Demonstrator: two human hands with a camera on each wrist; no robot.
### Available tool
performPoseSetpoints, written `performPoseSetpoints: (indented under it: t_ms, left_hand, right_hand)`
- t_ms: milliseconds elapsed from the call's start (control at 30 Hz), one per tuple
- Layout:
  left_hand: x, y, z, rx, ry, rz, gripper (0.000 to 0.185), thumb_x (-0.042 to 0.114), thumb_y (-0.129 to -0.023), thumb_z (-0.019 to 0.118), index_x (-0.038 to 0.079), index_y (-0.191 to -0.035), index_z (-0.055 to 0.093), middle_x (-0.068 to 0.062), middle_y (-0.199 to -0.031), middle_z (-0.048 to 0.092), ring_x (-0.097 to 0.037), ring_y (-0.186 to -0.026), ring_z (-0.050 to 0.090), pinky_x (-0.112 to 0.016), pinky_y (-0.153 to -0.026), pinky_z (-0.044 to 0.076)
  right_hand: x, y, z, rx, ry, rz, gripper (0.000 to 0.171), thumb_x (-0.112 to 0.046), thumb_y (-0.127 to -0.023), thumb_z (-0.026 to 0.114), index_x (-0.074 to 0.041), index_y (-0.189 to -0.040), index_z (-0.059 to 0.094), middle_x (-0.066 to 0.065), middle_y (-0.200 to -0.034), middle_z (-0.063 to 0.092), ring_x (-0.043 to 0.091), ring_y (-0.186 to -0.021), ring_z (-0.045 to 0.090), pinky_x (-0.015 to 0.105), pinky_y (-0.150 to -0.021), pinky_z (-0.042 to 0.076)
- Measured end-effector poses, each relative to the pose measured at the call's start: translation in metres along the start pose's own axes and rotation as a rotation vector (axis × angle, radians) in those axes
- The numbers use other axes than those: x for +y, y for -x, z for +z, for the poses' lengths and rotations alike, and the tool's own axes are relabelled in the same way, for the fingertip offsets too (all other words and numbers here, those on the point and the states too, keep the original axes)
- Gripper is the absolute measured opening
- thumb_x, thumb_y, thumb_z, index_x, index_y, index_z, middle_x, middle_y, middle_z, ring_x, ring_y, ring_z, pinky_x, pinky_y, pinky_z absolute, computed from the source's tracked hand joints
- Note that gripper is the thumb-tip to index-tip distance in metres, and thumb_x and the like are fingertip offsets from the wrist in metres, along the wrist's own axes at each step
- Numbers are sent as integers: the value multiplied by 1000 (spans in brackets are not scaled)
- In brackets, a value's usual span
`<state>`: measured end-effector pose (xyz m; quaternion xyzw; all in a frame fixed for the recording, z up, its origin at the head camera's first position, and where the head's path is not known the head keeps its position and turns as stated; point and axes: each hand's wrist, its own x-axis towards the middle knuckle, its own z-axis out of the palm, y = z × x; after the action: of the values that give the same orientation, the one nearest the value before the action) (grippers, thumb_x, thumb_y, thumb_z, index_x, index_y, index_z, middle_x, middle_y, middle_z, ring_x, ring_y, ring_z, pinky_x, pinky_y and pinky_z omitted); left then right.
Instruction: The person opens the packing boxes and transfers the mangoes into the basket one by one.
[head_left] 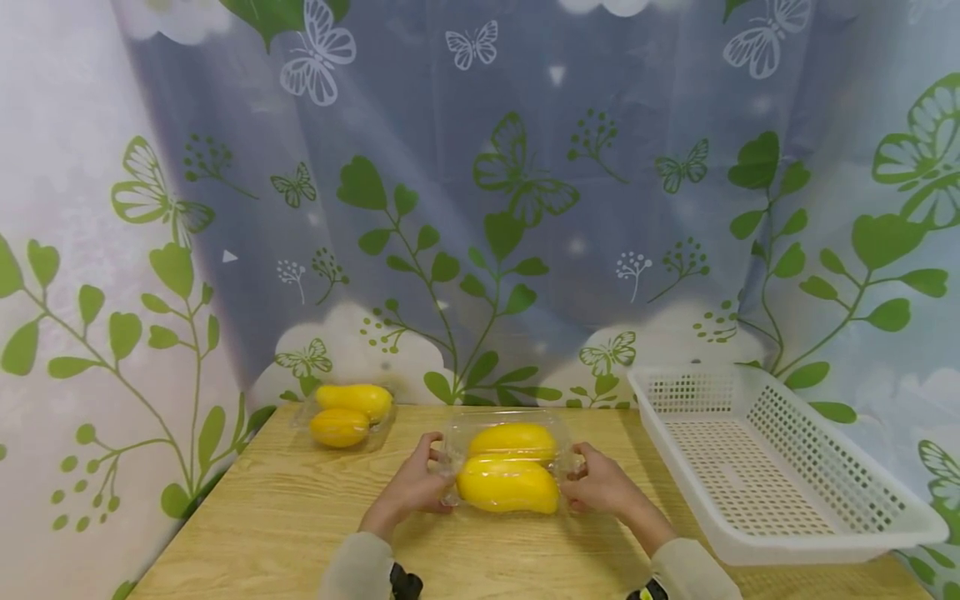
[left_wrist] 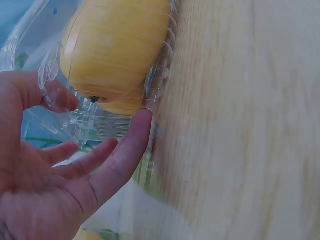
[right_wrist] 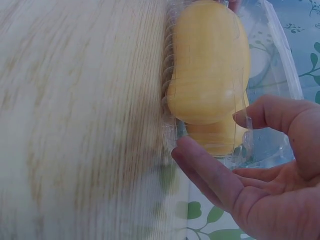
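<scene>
A clear plastic clamshell box [head_left: 564, 433] sits at the middle of the table's near part, with two plump yellow fruits [head_left: 507, 486] lying in it one behind the other. Its clear lid seems to stand raised at the far side. At the box's left end, my left hand [head_left: 417, 482] grips it, the thumb [left_wrist: 62, 100] on the rim and the index finger [left_wrist: 132, 142] at the lower edge. My right hand [head_left: 600, 483] holds the opposite end the same way, thumb [right_wrist: 260, 112] and fingers [right_wrist: 210, 172] spread around the corner.
Another clear box [head_left: 384, 423] with two yellow fruits [head_left: 340, 427] stands at the table's back left. A white perforated plastic basket [head_left: 720, 523] lies at the right. Behind the wooden table [head_left: 300, 517] hangs a printed curtain [head_left: 420, 100].
</scene>
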<state>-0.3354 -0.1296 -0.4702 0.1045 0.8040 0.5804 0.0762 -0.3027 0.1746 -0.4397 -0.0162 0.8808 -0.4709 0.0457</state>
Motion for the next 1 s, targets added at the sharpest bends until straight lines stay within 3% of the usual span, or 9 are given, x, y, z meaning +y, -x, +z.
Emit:
performPoseSetpoints:
  t_ms: [233,600,1000]
  left_hand:
    - [2,-2,5,34,-33,-12,82,6,-86,69,0,-155,25,-28,-142,43,-23,-79,68,-39,-63,67]
    - [0,-1,5,12,2,-31,76,9,-91,68,-1,-154,27,-30,-144,40,-24,-85,68,-42,-68,67]
    - [1,0,5,-2,57,-17,74,10,-92,68,-2,-153,29,-31,-145,37,-29,-93,68,-45,-68,67]
  right_hand:
    - [-1,2,-1,-2,-19,-3,76,-2,-81,68,8,-150,38,18,-109,66,20,-73,65,35,-66,64]
    - [-1,4,-3,-17,-26,-3,77,-2,-81,67,8,-151,37,17,-104,63,19,-71,61,36,-65,62]
    - [2,2,-3,-1,-38,-6,77,-3,-81,68,9,-150,38,23,-112,66,20,-74,67,38,-68,65]
